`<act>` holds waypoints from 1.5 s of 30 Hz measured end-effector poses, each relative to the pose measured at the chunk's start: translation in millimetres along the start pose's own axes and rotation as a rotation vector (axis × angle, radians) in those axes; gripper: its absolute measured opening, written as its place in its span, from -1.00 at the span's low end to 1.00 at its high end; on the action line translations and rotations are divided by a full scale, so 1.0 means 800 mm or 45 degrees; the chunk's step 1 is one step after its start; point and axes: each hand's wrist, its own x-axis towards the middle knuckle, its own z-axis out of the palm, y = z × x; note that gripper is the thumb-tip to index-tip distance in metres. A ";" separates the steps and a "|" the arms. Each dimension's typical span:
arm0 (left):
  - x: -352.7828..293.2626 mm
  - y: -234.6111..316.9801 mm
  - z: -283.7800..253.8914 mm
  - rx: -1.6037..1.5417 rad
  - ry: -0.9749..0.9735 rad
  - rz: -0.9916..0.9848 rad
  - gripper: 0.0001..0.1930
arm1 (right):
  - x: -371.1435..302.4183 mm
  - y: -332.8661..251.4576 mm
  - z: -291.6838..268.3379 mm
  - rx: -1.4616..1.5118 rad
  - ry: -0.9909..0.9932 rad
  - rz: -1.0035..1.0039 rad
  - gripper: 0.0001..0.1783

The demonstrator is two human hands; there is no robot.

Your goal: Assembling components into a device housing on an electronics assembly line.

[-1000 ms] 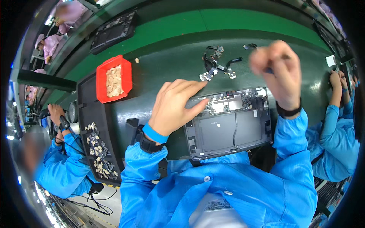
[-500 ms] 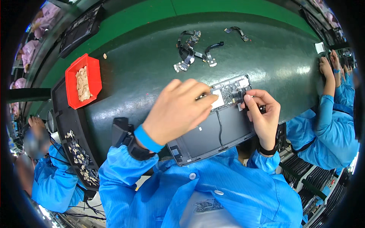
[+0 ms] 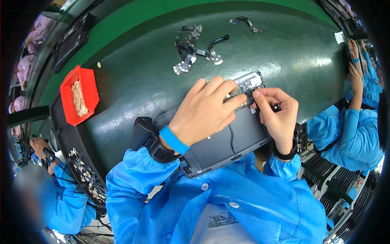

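Note:
An opened flat device housing point(image 3: 203, 152), like a tablet's, lies tilted in front of me, with a circuit board point(image 3: 245, 84) along its far side and a black cable point(image 3: 232, 140) running across it. My left hand point(image 3: 207, 107) is over the housing, its fingers bent and closed above the board; what they hold, if anything, is hidden. My right hand point(image 3: 280, 112) pinches a black flex cable point(image 3: 276, 107) at the board's right end. Both sets of fingertips are close together. Beyond the housing lie several loose flex cables point(image 3: 190, 51) in a tangle.
At left stands a red bin point(image 3: 92, 87) of small tan pieces, by a black tray point(image 3: 61, 118) holding many small parts. One separate flex cable point(image 3: 245, 20) lies at the far right of the green table point(image 3: 134, 73). Co-workers in blue sit on both sides.
My left hand has moved right along the board, closer to my right hand. My right hand still pinches the flex cable. The whole view has shifted slightly.

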 end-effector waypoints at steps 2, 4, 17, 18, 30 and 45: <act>-0.001 -0.002 0.000 0.010 -0.003 0.010 -0.57 | 0.000 -0.001 0.000 -0.040 -0.019 0.031 -0.85; -0.004 -0.003 0.000 0.006 0.034 0.054 -0.60 | -0.002 0.004 0.002 -0.077 -0.020 -0.012 -0.85; -0.005 -0.002 -0.002 -0.034 0.026 0.037 -0.61 | -0.006 0.002 0.006 -0.199 -0.032 -0.047 -0.87; -0.005 -0.002 -0.003 -0.035 0.024 0.035 -0.62 | -0.006 0.001 0.007 -0.199 -0.033 -0.046 -0.87; -0.005 -0.003 -0.001 -0.054 0.027 0.021 -0.62 | -0.005 0.005 0.008 -0.227 -0.044 -0.087 -0.85; -0.006 -0.005 0.000 -0.031 0.027 0.039 -0.61 | 0.000 0.004 0.004 -0.241 -0.117 -0.105 -0.89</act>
